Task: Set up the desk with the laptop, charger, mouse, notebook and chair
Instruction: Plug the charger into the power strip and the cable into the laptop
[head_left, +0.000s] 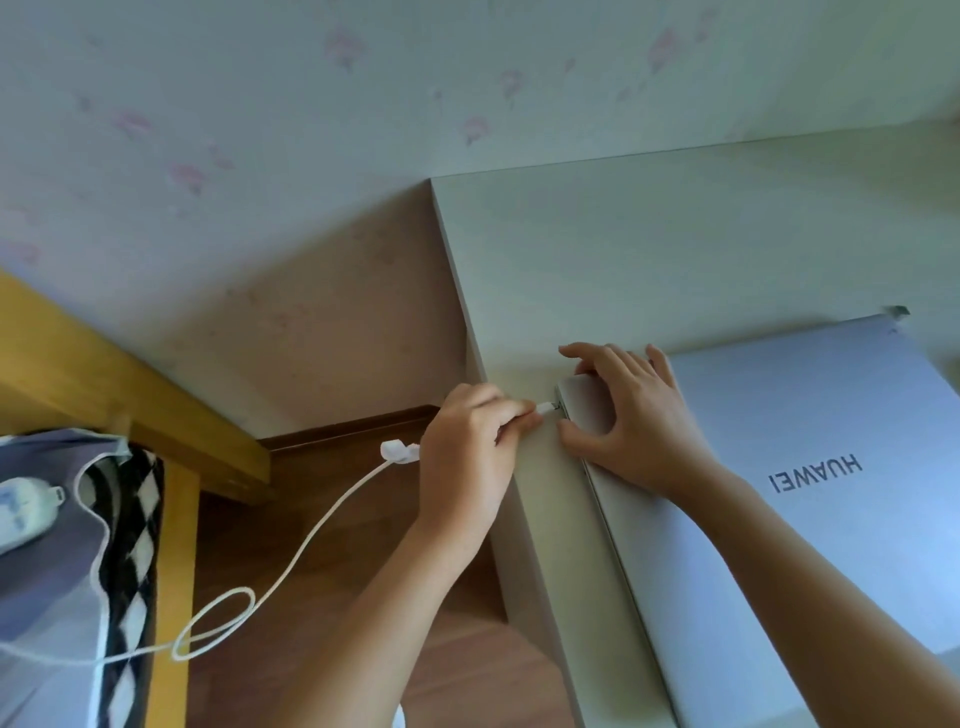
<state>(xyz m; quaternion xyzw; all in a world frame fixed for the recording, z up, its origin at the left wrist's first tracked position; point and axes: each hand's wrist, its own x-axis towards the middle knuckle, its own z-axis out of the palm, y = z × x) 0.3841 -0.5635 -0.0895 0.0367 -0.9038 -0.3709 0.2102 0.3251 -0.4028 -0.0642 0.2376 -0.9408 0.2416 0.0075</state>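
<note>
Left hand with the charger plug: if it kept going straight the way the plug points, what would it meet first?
The left hand pinches the white plug, tip aimed at the closed laptop. Going straight on, it would first meet the laptop's left side edge, apparently at a port, while the right hand braces the lid.

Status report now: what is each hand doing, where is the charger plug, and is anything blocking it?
Left hand pinching charger plug at laptop side edge. Right hand flat on closed lid, steadying. Cable hangs off desk; nothing blocking.
</note>
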